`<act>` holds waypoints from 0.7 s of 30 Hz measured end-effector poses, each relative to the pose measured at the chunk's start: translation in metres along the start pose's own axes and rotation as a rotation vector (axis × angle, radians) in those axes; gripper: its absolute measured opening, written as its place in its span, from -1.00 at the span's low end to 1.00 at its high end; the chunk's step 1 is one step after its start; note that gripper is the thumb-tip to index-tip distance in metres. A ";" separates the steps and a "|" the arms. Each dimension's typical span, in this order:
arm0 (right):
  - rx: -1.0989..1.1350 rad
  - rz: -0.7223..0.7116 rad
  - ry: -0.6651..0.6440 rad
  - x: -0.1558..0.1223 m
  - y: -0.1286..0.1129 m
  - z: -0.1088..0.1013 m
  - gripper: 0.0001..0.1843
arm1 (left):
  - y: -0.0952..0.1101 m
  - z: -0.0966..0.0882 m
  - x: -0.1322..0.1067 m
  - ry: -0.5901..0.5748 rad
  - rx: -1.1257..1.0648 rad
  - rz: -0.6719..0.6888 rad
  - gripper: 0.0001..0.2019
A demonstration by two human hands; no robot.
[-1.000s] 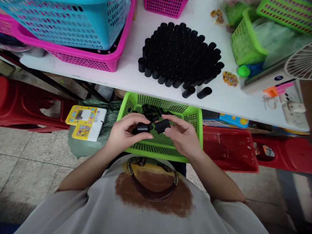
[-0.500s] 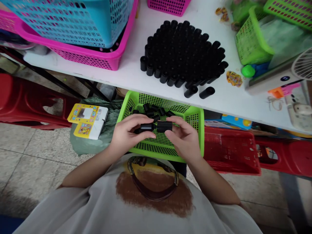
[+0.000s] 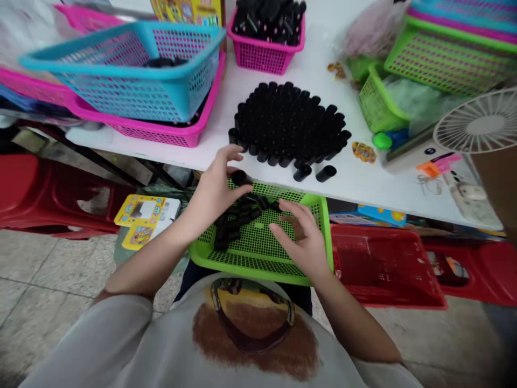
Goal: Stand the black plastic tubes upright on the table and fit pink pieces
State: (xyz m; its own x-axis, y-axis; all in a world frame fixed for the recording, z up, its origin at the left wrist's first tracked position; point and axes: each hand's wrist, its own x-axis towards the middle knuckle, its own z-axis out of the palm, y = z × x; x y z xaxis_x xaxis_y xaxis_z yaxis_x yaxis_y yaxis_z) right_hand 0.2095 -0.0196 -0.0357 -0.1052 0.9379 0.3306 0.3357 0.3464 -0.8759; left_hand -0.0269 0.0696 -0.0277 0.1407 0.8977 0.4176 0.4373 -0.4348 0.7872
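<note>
Pinching a black tube (image 3: 240,177) in left hand (image 3: 214,191) at the table (image 3: 363,180) front edge; right hand (image 3: 302,240) spread, empty over green basket (image 3: 258,268). Risk: bumping standing tubes (image 3: 288,121), toppling them.

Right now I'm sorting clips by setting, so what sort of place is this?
Probably a small hand-assembly workshop: dozens of black tubes stand packed on a white table, loose ones lie in a green basket below it, and mesh baskets crowd the table.
</note>
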 end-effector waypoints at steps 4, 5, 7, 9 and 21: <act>0.005 -0.025 -0.078 0.002 0.005 0.000 -0.78 | -0.049 0.018 0.058 0.059 0.117 0.033 -0.20; -0.005 -0.038 -0.116 0.002 0.005 0.000 -0.81 | -0.053 0.023 0.065 0.049 0.142 0.031 -0.22; -0.028 -0.080 -0.180 0.002 0.004 -0.001 -0.84 | -0.050 0.028 0.068 0.060 0.191 0.057 -0.25; -0.051 -0.108 -0.203 0.000 0.005 -0.008 -0.85 | -0.031 0.021 0.062 0.063 0.234 0.123 -0.33; -0.322 -0.042 0.043 -0.032 0.062 -0.094 -0.72 | 0.001 -0.189 0.270 -0.097 1.005 -0.274 -0.50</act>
State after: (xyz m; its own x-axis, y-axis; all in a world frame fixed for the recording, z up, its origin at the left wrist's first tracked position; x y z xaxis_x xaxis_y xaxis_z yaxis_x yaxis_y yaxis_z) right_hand 0.3218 -0.0303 -0.0674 -0.0879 0.9190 0.3845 0.6116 0.3544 -0.7073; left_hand -0.1562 0.2977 0.1711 -0.0232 0.9777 0.2089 0.9959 0.0043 0.0906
